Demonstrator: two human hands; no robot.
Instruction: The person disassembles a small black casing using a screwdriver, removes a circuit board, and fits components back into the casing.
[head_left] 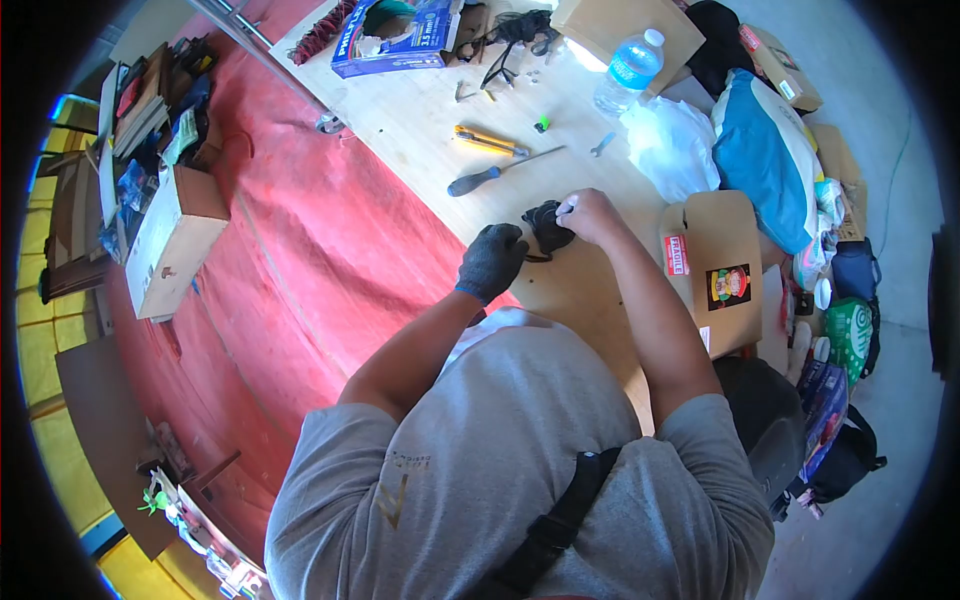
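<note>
My left hand (492,262), in a dark grey knit glove, is closed with its fingertips at the left edge of a small black object (548,228) on the table. The object's exact kind cannot be made out. My bare right hand (592,215) is at the object's right side, thumb and fingers pinched together; whatever is between them is too small to name. Beyond the hands lie a screwdriver (475,181) with a blue-grey handle, a yellow utility knife (490,141), a small wrench (603,144) and a small green-and-black piece (542,124).
On the wooden table (410,120) stand a blue box (395,50), a water bottle (630,72), a white plastic bag (672,148) and a cardboard box (712,270) with a fragile label. Black cables (515,32) lie at the back. Red sheeting (290,230) covers the left side.
</note>
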